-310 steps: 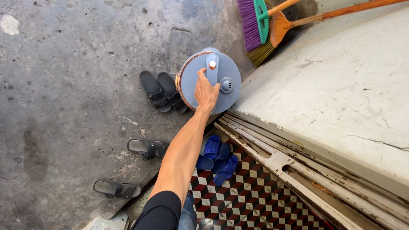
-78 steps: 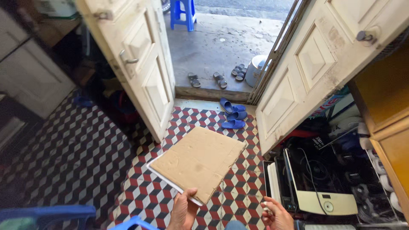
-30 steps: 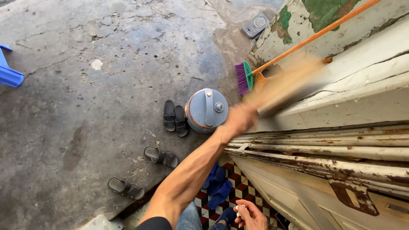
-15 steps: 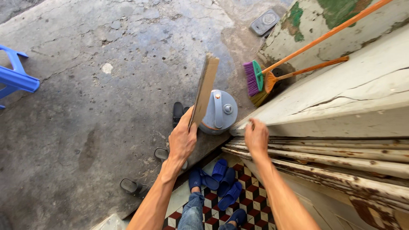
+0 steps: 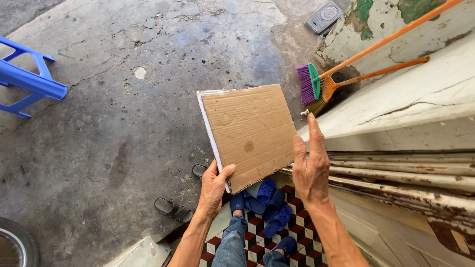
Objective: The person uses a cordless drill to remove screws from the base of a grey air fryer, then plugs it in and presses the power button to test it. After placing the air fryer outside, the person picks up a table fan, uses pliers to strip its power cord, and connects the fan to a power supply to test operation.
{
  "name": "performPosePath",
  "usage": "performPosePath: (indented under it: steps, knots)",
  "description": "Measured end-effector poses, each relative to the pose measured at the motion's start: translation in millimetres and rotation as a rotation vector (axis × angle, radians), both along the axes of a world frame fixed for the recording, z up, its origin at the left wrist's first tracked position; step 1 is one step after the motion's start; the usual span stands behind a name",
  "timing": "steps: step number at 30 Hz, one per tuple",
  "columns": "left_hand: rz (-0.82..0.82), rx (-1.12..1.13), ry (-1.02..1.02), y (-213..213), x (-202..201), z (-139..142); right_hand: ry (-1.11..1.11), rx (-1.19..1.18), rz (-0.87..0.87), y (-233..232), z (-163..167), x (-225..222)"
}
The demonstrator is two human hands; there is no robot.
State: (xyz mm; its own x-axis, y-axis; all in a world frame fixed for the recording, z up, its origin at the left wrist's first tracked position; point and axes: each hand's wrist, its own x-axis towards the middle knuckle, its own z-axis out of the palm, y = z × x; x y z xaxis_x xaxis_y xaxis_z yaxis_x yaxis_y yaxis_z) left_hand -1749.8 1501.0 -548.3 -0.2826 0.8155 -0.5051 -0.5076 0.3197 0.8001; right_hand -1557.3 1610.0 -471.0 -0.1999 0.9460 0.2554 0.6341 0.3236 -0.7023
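A brown cardboard sheet [image 5: 250, 131] with a white board behind it faces me, held up over the concrete ground. My left hand [image 5: 214, 188] grips its lower left corner, thumb on the front. Beside the sheet's right edge my right hand [image 5: 310, 165] is raised with fingers straight, touching or nearly touching that edge. The sheet hides whatever lies behind it on the ground.
Two brooms [image 5: 316, 86] lean against the peeling wall at the right. Blue slippers [image 5: 267, 207] lie on the checkered tile floor near my legs, black sandals [image 5: 173, 208] on the concrete. A blue plastic stool [image 5: 29, 79] stands far left, a wheel [image 5: 15, 247] at lower left.
The sheet, seen edge-on half a second ago, has turned so its broad face shows and now covers the grey round container. My right hand rose to its right edge.
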Motion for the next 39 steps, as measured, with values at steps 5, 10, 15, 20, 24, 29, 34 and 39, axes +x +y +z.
performPosePath:
  steps: [5, 10, 15, 20, 24, 29, 34, 39]
  knots:
    - [-0.009, 0.027, 0.049, -13.8, 2.6, 27.8, 0.219, 0.408, 0.338, -20.8, 12.5, -42.9]
    - [0.091, -0.011, 0.134, -46.2, -21.3, 39.4, -0.347, 0.007, 0.160, 42.8, -71.7, -58.5]
    - [0.443, 0.062, 0.166, -59.9, -98.7, 15.0, -0.348, -0.192, -0.076, 46.6, -155.6, 38.2]
    - [0.260, -0.112, 0.191, -57.3, -114.0, -50.4, -0.011, -0.577, -0.172, -44.2, -162.0, 49.9]
    - [-0.098, -0.315, 0.203, -89.6, -69.4, -128.6, 0.001, -0.749, -0.167, -140.8, -138.4, 76.8]
    - [-0.528, -0.624, 0.091, -133.5, 40.5, -202.0, 0.034, -0.949, -0.486, -275.2, -123.6, 154.3]
    - [-1.036, -0.570, 0.061, -202.1, 161.7, -197.0, 0.130, -1.053, -0.799, -421.9, -111.3, 234.1]
    - [-1.193, -0.463, -0.045, -273.4, 272.1, -174.4, 0.233, -0.819, -1.209, -587.4, -123.6, 290.8]
